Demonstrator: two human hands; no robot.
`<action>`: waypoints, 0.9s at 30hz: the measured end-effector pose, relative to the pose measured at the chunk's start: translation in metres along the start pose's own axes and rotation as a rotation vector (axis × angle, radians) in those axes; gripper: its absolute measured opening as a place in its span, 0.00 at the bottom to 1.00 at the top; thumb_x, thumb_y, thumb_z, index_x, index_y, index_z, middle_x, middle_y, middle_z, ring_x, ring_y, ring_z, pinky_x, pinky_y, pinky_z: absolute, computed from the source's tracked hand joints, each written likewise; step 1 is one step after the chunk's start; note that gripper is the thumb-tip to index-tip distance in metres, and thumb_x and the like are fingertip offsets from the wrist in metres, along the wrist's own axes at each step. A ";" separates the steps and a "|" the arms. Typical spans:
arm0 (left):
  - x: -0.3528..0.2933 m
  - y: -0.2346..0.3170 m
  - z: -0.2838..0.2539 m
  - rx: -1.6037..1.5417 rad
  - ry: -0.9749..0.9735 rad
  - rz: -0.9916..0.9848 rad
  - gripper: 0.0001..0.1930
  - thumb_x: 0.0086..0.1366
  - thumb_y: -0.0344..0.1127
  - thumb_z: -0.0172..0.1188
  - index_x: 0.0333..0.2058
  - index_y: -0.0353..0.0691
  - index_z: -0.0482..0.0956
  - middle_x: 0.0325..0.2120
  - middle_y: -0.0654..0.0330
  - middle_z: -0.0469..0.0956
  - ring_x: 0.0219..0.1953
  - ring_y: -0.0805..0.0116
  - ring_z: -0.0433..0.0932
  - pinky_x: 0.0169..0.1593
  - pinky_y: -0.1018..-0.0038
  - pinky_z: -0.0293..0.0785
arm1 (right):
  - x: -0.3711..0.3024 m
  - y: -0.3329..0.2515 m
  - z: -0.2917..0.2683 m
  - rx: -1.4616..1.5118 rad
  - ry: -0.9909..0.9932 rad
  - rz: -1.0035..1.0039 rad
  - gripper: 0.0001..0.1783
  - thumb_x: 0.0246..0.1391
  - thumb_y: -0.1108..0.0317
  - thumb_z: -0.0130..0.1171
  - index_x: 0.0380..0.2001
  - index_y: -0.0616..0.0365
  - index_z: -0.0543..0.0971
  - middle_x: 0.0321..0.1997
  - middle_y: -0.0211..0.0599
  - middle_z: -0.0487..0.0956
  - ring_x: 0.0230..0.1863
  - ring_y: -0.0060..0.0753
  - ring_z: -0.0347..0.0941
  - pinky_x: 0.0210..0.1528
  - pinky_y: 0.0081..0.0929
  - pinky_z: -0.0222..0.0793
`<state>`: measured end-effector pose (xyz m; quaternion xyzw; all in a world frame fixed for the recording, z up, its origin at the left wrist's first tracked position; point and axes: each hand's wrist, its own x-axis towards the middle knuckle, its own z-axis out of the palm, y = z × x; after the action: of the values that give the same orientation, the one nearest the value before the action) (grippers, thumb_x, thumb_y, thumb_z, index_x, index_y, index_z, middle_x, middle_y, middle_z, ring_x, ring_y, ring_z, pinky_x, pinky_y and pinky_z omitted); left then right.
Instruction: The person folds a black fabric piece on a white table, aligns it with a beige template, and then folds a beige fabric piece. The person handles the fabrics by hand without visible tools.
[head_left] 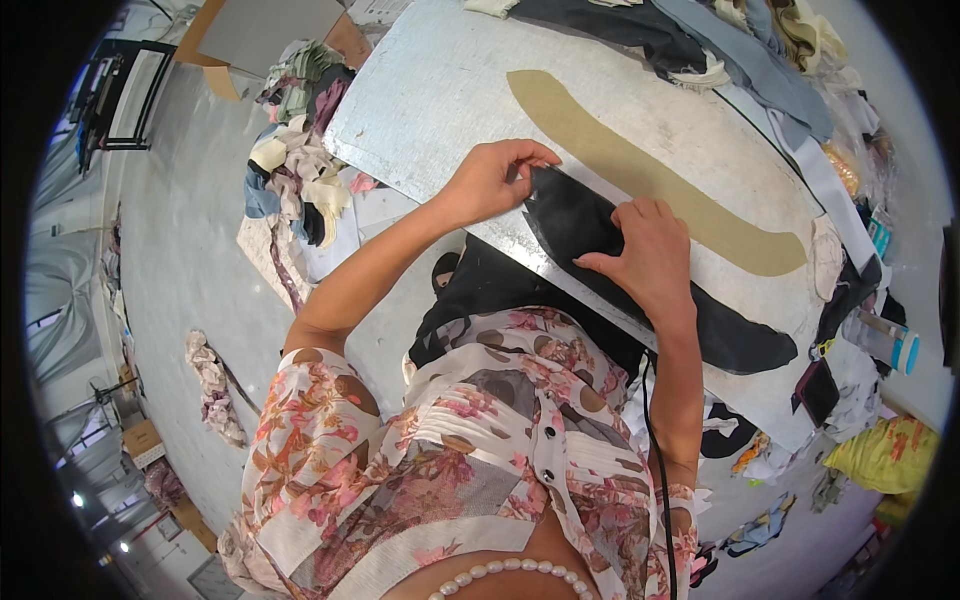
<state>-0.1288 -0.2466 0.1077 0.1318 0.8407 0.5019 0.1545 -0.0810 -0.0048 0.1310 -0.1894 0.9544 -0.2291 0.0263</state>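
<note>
On the pale tabletop (440, 110) lies a long curved piece of black fabric (745, 335), near the table's front edge. My left hand (497, 180) pinches its left end, thumb and fingers closed on the fabric's corner. Over its middle, my right hand (645, 250) rests with thumb and fingers bent, pressing the fabric or gripping it; I cannot tell which. Just beyond, a flat tan curved piece shaped like a pattern template (650, 175) lies apart from the black fabric.
Black and blue-grey cloth (750, 60) is heaped along the table's far side. At the right edge are a dark phone (818, 392) and a clear container with a blue rim (890, 345). Fabric scraps (300, 170) pile up left of the table. A black cord (660, 470) hangs by my right arm.
</note>
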 end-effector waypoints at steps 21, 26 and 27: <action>-0.001 0.043 -0.009 0.228 -0.018 0.491 0.17 0.62 0.37 0.55 0.48 0.40 0.78 0.48 0.54 0.77 0.55 0.55 0.71 0.61 0.62 0.62 | -0.016 -0.018 0.023 0.094 0.263 -0.144 0.20 0.36 0.67 0.70 0.38 0.50 0.81 0.36 0.29 0.75 0.41 0.35 0.71 0.39 0.34 0.68; -0.004 0.041 -0.004 0.442 -0.169 0.672 0.17 0.52 0.40 0.66 0.41 0.43 0.80 0.41 0.57 0.77 0.52 0.56 0.72 0.60 0.58 0.61 | -0.019 -0.016 0.031 0.003 0.382 -0.230 0.13 0.39 0.70 0.65 0.34 0.50 0.82 0.37 0.30 0.75 0.42 0.35 0.73 0.40 0.32 0.69; -0.005 0.036 -0.004 0.477 -0.193 0.687 0.16 0.49 0.38 0.67 0.39 0.43 0.80 0.39 0.58 0.76 0.52 0.57 0.72 0.59 0.58 0.62 | -0.021 -0.016 0.032 -0.017 0.412 -0.260 0.13 0.40 0.70 0.64 0.34 0.50 0.82 0.37 0.30 0.76 0.42 0.36 0.73 0.40 0.32 0.70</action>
<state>-0.1238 -0.2349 0.1416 0.4827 0.8222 0.3009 0.0215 -0.0516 -0.0236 0.1085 -0.2599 0.9092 -0.2563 -0.2003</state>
